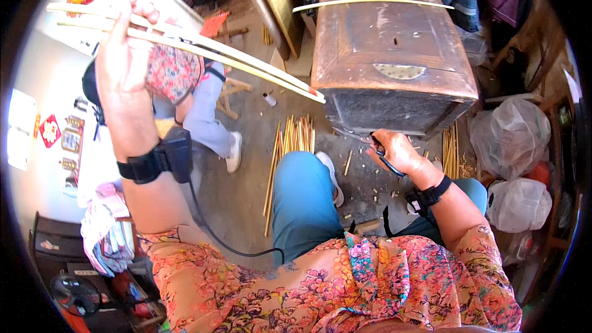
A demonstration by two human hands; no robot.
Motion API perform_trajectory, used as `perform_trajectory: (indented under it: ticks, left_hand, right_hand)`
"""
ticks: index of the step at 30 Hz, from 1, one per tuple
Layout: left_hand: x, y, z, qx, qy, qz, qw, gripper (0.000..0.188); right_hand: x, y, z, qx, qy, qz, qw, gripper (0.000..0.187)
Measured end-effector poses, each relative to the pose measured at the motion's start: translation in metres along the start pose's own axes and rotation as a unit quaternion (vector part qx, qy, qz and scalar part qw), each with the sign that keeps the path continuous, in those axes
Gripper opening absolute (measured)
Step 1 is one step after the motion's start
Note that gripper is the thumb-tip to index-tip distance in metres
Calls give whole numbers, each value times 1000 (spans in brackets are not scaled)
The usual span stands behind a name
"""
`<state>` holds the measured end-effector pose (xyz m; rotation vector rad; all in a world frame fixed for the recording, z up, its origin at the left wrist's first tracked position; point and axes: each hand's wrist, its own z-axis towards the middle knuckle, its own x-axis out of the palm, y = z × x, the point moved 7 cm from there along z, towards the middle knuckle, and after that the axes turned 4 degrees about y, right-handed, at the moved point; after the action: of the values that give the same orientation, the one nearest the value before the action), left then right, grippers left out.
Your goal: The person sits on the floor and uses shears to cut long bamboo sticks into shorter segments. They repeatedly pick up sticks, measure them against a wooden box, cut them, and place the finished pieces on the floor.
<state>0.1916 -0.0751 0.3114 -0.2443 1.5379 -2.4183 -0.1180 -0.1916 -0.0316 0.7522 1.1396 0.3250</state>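
My left hand [126,49] is raised at the upper left, its fingers closed round two long pale bamboo sticks [228,55]. The sticks slant down to the right, and their far ends come close together in front of a brown wooden chest [345,43]; a reddish mark shows near one tip. Low by the chest's near side, my right hand [399,151] grips a pair of dark-handled scissors [388,163]. The scissor blades point left, apart from the sticks. One more pale stick [376,1] lies across the chest's top.
Bundles of sticks [296,135] lie on the floor left of the chest, with others [451,151] at its right. Small offcuts [376,194] litter the floor by my feet. Another person [206,105] is at the left. Plastic bags [512,135] stand at the right.
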Motion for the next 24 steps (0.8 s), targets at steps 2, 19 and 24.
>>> perform_trajectory:
  ticks: [2, 19, 24]
  left_hand:
    - [18, -38, 34, 29, 21, 3, 999, 19]
    - [140, 78, 152, 14, -111, 73, 991, 11]
    - [146, 134, 138, 71, -84, -7, 994, 4]
  right_hand:
    - [-4, 0, -2, -3, -9, 17, 1000, 20]
    - [-31, 4, -15, -23, -53, 52, 997, 25]
    - [-33, 3, -12, -47, -86, 36, 995, 26]
